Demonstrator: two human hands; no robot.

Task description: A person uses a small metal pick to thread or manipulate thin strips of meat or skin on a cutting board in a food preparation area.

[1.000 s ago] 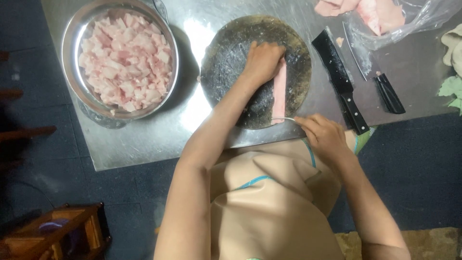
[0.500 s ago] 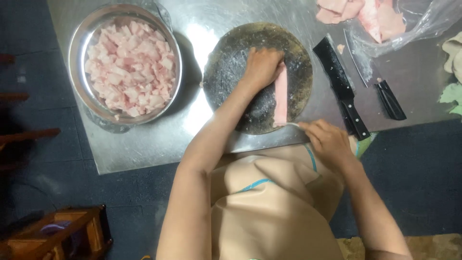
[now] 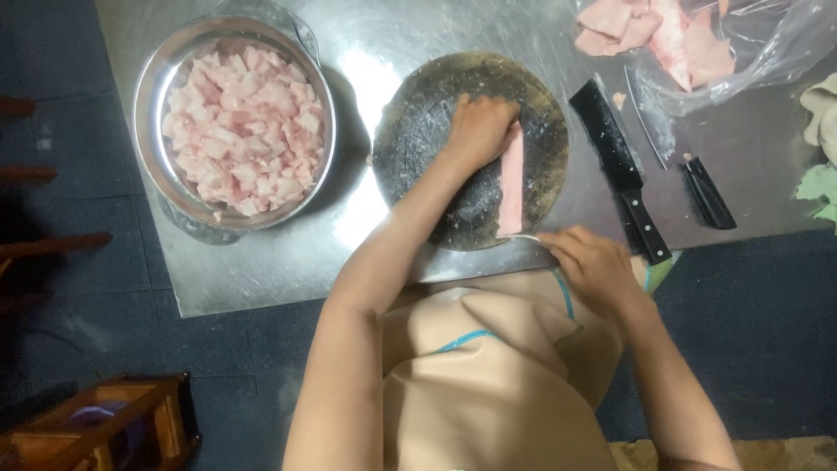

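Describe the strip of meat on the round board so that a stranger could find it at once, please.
On the metal table, find the dark round cutting board right of the steel bowl. The left hand presses on a long pale pink strip of meat there. It is the only uncut piece; the bowl holds small cubes.

The round cutting board [image 3: 418,139] lies at the upper centre of the frame on the metal table [image 3: 288,262]; the meat strip [image 3: 512,181] lies on the board's right half; my left hand [image 3: 478,129] rests on the board, touching the strip's upper end; my right hand [image 3: 591,266] sits at the board's lower right edge; the bowl of diced meat [image 3: 234,122] stands left of the board; the cleaver [image 3: 621,170] lies right of the board; a smaller knife [image 3: 689,166] lies further right; the bag of meat pieces [image 3: 689,44] occupies the upper right.
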